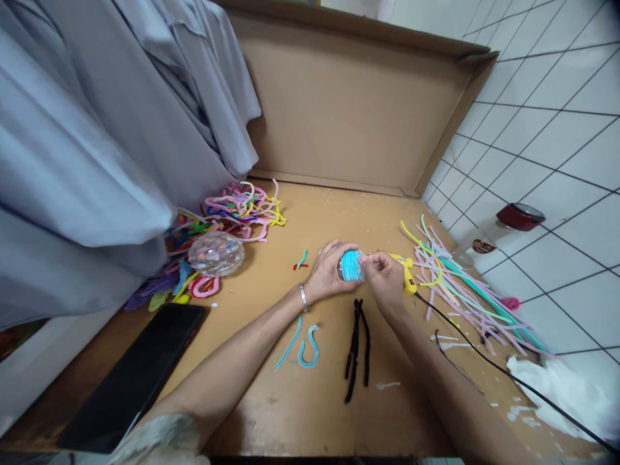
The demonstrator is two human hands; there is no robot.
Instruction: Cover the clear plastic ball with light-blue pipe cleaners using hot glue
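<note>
Your left hand (333,270) curls around a clear piece wound in bright blue (349,265), thumb on the near side and fingers over the far side, opened only as wide as the piece. Your right hand (387,278) closes to a pinch of thumb and forefinger at the piece's right end; you cannot tell from here whether a loose strand sits between them. The piece is held over the middle of the desk (334,420), between its far and near edges.

The step in hand looks like winding or pressing blue strand onto that piece. The next move seems to call for a steady left hold while the right fingertips tuck or smooth the end.

Counting, you have one wrapped piece and one yellow glue gun (411,284), partly hidden beyond your right hand. Two light blue strips (310,361) and three black strips (354,355) lie toward the near edge. Farther in are one small teal bit (303,259) and one red bit (297,267). Near the left edge, one faceted clear dish (216,253) sits against a tangled pile (242,210), too mixed to count, with one dark phone or tablet (135,374) by the near-left corner. Pastel strips (465,294) along the right edge overlap too much to count.
</note>
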